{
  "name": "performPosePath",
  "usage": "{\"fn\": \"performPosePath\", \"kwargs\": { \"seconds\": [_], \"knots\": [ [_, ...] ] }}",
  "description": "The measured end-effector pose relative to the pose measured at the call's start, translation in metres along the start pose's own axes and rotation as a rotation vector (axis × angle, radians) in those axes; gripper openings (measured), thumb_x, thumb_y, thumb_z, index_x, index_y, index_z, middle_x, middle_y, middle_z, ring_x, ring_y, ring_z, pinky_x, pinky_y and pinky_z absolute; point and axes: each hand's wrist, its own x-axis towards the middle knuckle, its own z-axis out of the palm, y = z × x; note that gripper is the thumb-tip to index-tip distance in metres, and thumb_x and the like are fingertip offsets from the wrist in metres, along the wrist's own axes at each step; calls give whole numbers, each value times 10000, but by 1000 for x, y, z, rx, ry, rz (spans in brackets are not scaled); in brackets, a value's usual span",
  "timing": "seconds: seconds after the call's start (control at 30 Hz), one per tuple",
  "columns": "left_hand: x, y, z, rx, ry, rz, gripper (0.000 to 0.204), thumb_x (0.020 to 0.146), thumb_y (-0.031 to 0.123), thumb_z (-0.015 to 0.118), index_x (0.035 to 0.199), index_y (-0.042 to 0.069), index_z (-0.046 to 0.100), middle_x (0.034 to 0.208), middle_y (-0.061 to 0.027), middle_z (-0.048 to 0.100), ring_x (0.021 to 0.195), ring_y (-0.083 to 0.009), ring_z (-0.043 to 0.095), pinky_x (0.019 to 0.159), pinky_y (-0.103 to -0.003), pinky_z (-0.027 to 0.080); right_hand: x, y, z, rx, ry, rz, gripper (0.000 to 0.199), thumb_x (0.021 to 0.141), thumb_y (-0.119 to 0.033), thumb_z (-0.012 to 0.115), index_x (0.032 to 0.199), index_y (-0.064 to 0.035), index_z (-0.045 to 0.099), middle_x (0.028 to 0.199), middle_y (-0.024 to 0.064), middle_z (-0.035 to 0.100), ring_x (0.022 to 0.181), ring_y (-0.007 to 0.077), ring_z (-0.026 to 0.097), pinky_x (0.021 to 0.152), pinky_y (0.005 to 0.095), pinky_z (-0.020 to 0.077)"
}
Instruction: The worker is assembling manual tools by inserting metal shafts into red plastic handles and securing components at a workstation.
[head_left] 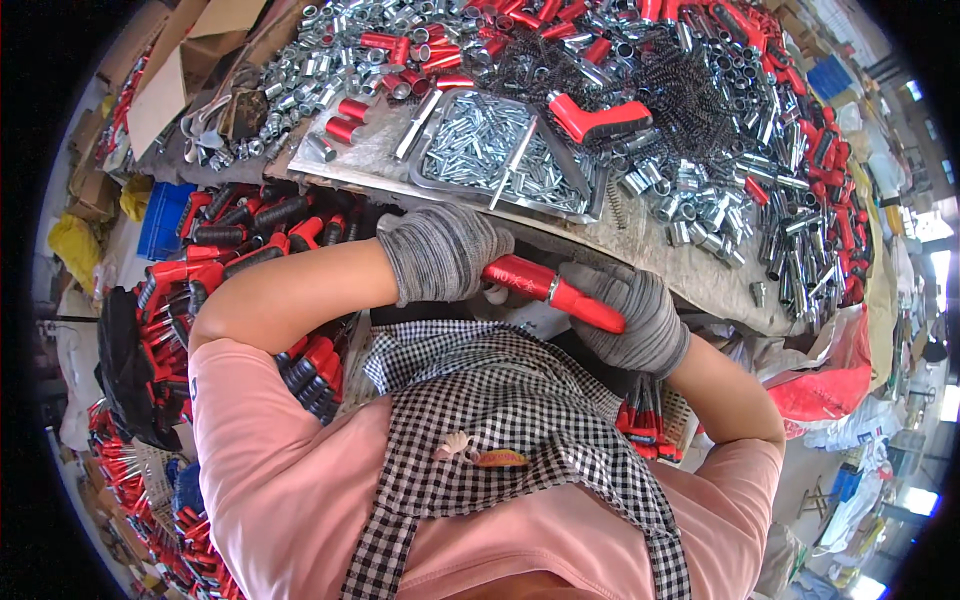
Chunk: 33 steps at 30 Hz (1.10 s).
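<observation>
I see the red tool (555, 291) held close to the apron, below the bench edge. Left hand (440, 252) clenched on one end, right hand (632, 312) gripping the other. Judging mid-assembly: metal tray (430, 150) of pins still full, springs (690, 90) piled behind.

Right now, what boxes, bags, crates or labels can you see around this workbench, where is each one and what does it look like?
Brown cardboard boxes: upper left behind the bench, flaps open.
Blue plastic crate: left, beside the red-handled tools, rectangular.
Yellow plastic bag: far left, crumpled.
Red plastic bag: right, under the bench edge, slumped.
Small orange oval label: on the black-and-white checked apron.
</observation>
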Motion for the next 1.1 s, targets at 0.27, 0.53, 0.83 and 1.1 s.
{"fn": "performPosePath", "kwargs": {
  "seconds": [0.27,0.53,0.83,1.1],
  "knots": [
    [-4,-21,11,505,566,175,207,749,235,560,871,78,621,739,-102,594,654,-271,602,540,-418,465,9,-18,2,1252,-64,767,381,752,-123,684,1110,-38,583,921,77,660,722,155,620,690,296,515],
    [-5,-41,-49,877,822,651,227,687,205,603,852,49,619,708,-61,576,599,-205,567,480,-348,436,10,-42,54,2563,21,810,595,804,-263,687,1301,-66,426,820,8,538,643,79,530,658,312,505],
    [21,-12,-102,1006,1230,1013,210,668,194,661,836,95,585,757,-23,541,668,-199,556,673,-383,514,7,-34,49,2997,-101,208,695,844,-376,653,1394,-88,340,852,22,532,650,124,535,694,336,488],
    [14,-12,-54,74,65,258,404,714,345,680,996,61,621,721,-153,603,692,-287,619,643,-410,489,6,3,-43,277,29,84,451,703,-174,706,1127,-70,594,791,49,614,695,208,622,636,336,508]
  ]
}}
